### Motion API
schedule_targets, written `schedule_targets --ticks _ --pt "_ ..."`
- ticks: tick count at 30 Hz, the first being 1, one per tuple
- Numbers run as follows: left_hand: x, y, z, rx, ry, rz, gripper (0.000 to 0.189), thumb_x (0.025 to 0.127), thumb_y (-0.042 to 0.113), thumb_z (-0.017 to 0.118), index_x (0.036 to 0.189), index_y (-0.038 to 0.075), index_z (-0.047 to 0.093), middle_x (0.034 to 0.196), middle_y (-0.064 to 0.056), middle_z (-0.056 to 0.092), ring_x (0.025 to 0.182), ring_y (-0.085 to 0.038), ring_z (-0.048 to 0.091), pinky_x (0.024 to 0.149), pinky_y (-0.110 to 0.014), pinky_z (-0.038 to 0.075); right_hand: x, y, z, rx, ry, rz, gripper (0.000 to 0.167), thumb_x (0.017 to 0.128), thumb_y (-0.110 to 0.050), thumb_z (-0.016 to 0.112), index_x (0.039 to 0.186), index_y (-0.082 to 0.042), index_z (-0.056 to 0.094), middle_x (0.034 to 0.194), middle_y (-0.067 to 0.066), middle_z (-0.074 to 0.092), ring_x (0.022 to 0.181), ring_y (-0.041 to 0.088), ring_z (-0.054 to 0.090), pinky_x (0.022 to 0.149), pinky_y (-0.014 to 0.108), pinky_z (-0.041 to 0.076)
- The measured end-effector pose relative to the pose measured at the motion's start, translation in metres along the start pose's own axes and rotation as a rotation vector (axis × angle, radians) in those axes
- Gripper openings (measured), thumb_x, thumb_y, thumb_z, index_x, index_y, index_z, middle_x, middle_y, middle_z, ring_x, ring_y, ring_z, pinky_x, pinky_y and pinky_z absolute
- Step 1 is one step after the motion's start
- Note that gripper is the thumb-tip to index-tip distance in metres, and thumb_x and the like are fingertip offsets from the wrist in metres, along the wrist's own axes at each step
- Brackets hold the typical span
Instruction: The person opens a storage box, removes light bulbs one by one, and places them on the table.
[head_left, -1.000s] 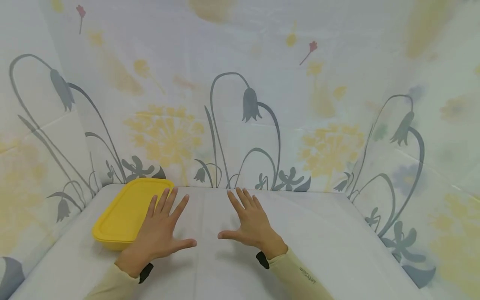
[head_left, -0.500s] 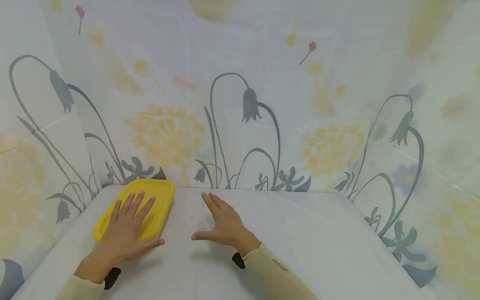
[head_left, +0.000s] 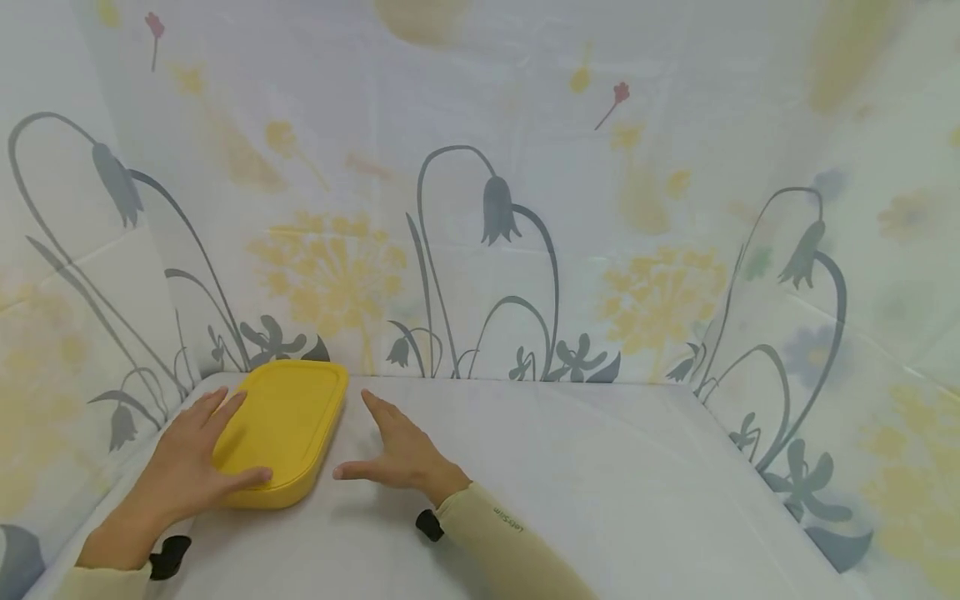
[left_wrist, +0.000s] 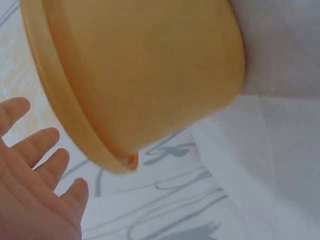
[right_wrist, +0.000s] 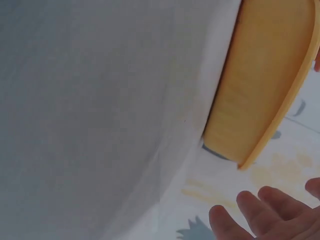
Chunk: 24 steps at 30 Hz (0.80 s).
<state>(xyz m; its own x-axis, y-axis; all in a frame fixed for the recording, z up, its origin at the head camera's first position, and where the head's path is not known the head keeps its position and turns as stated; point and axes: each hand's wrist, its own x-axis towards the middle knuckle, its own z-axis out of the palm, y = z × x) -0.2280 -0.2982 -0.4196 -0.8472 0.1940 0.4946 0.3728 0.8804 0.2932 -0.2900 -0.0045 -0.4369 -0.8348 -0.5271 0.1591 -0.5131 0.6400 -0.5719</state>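
Note:
A yellow lidded container (head_left: 288,425) stands at the left of the white table in the head view. My left hand (head_left: 183,458) is at its left side, fingers spread and thumb reaching across the near corner. In the left wrist view those fingertips (left_wrist: 50,142) are beside the container's lid rim (left_wrist: 75,125), with a gap showing between. To the right of the container is my right hand (head_left: 401,450), fingers extended and thumb apart, a strip of table visible between. The right wrist view shows its fingers (right_wrist: 260,210) below the container's side wall (right_wrist: 260,80).
The white table (head_left: 600,483) extends to the right. Behind and at both sides hangs a white sheet (head_left: 480,275) printed with grey and yellow flowers. A black strap piece (head_left: 429,525) sits at the right wrist.
Both hands have moved left. The left hand has passed from over the container's lid to its left side, and the right hand has come nearer its right side. The container stays in place.

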Motion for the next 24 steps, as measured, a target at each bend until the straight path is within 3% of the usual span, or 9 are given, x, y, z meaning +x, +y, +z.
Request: schedule_targets --ticks 4,10,14,18,24 --pt "-0.003 -0.007 -0.006 -0.046 -0.06 -0.1 0.115 0.065 0.055 0.082 0.151 0.006 0.023 0.149 -0.031 0.022 0.128 -0.055 0.026 0.092 -0.074 0.027 0.005 -0.011 0.009 0.054 -0.008 0.033 0.111 0.068 -0.072 0.068 0.153 -0.038 0.005 0.156 -0.012 0.02 0.141 0.014 0.026 0.111 0.043 0.033" --pt "-0.008 -0.011 -0.009 -0.133 -0.178 -0.209 0.116 0.07 0.055 0.079 0.153 0.005 0.014 0.151 -0.033 0.011 0.129 -0.058 0.019 0.09 -0.077 0.025 0.012 -0.022 0.024 0.155 -0.003 0.05 0.112 0.067 -0.067 0.074 0.154 -0.033 0.011 0.155 -0.008 0.025 0.14 0.016 0.028 0.11 0.043 0.033" --pt "-0.013 -0.017 -0.013 -0.19 -0.21 -0.238 0.113 0.072 0.048 0.08 0.152 0.004 0.014 0.149 -0.036 0.012 0.129 -0.058 0.018 0.09 -0.077 0.024 0.015 -0.028 0.032 0.236 -0.021 0.061 0.113 0.067 -0.063 0.076 0.154 -0.03 0.013 0.155 -0.01 0.023 0.138 0.014 0.031 0.11 0.039 0.034" --pt "-0.018 -0.023 -0.014 -0.217 -0.228 -0.243 0.107 0.074 0.041 0.08 0.15 0.0 0.019 0.145 -0.039 0.02 0.127 -0.058 0.023 0.092 -0.074 0.026 0.016 -0.034 0.037 0.315 -0.039 0.078 0.114 0.067 -0.06 0.079 0.153 -0.034 0.008 0.154 -0.013 0.023 0.133 0.015 0.039 0.106 0.039 0.039" --pt "-0.016 -0.026 -0.012 -0.235 -0.276 -0.264 0.109 0.076 0.042 0.079 0.147 -0.01 0.015 0.142 -0.039 0.028 0.123 -0.053 0.032 0.093 -0.067 0.033 0.015 -0.044 0.038 0.34 -0.03 0.155 0.112 0.066 -0.057 0.081 0.153 -0.03 0.015 0.151 -0.011 0.031 0.129 0.013 0.044 0.103 0.036 0.042"
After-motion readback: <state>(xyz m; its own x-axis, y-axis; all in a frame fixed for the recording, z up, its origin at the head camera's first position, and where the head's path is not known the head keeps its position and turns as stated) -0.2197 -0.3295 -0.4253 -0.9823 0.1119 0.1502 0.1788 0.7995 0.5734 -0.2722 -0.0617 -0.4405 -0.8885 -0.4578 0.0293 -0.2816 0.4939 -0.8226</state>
